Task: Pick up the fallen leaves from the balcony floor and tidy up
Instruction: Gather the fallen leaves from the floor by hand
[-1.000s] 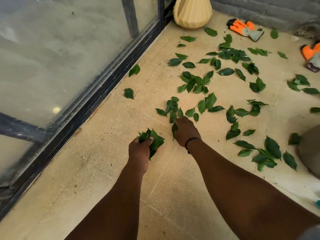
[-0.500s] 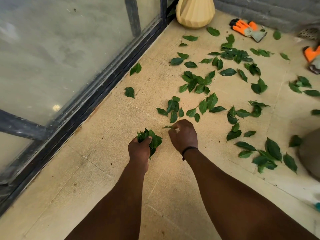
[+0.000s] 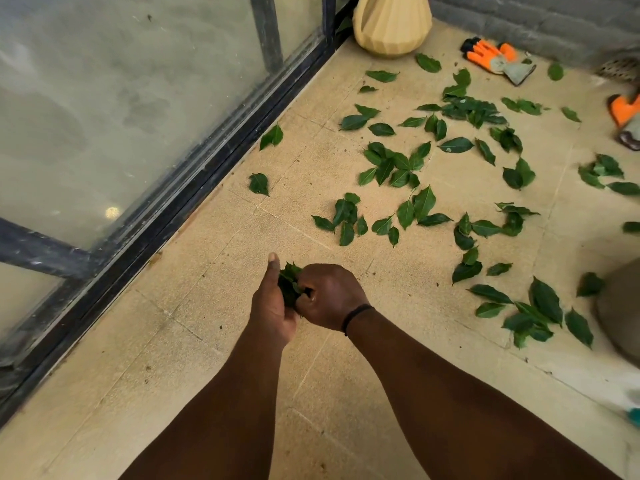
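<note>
The bunch of leaves (image 3: 289,285) sits low over the balcony floor (image 3: 207,358), caught between both hands. The left hand (image 3: 272,306) cups it from the side, palm turned inward and thumb standing straight up. The right hand (image 3: 329,296) has its fingers curled in, pinching a leaf into that bunch. Most of the job lies ahead, I'd say: scattered leaves (image 3: 394,168) cover the tiles beyond the hands, with one thick patch (image 3: 533,313) off to the right and two strays (image 3: 259,183) near the glass door's dark track (image 3: 194,202).

The risk here looks simple. With the left thumb lifted and the grip loosened to take the new leaf, the smooth, springy blades could fan out and slip back to the floor. An overfull handful would shed the same way once the right hand lets go.

The leaves are glossy, dark green, pointed ovals, some curled at the edges. The floor is pale, grainy tile with thin joints and specks of grit. A ribbed, cream-coloured vase (image 3: 391,26) stands in the corner, and an orange and grey work glove (image 3: 495,58) lies limp by the grey wall (image 3: 536,22), with a second glove (image 3: 628,116) at the right edge.
</note>
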